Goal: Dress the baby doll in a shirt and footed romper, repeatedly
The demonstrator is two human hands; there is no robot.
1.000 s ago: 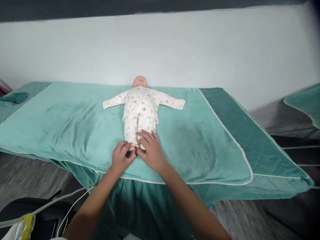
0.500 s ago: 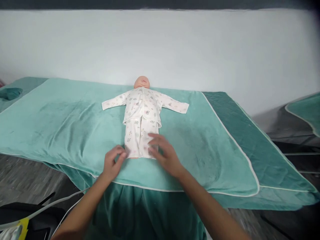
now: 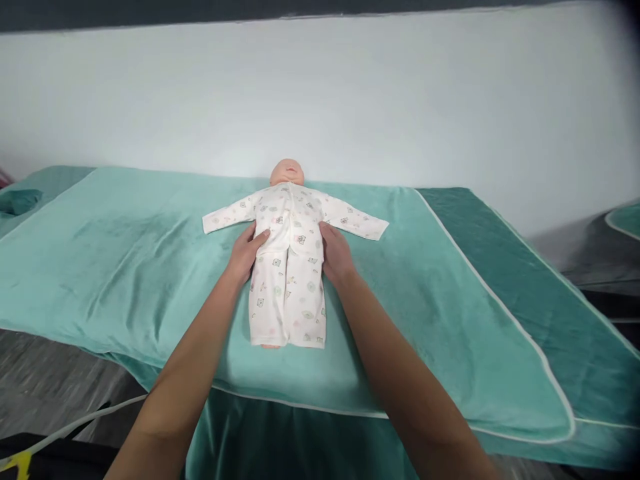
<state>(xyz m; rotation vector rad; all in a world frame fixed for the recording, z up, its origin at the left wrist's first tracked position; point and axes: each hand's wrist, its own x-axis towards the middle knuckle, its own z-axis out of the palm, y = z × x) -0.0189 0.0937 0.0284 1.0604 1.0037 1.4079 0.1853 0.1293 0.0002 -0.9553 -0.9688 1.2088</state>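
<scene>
A baby doll (image 3: 287, 172) lies on its back, head toward the wall and legs toward me. It wears a white printed long-sleeved top (image 3: 295, 213) and matching trousers (image 3: 303, 297); the sleeves stretch out flat to both sides. My left hand (image 3: 245, 252) holds the doll's waist on the left, its thumb resting over the front of the top. On the opposite side, my right hand (image 3: 337, 252) presses round the waist, with part of its fingers hidden by the body. A little of a foot (image 3: 271, 347) peeks out below the left trouser leg.
Under the doll is a light green blanket (image 3: 150, 267) with white piping, spread over a darker green bed cover (image 3: 525, 293). A white wall (image 3: 320, 100) stands behind. A pale cable (image 3: 90, 417) and a yellow item (image 3: 21, 465) are at lower left.
Both my hands have moved forward from the trouser hems to the doll's waist and taken hold of its sides. The view has shifted slightly closer.
</scene>
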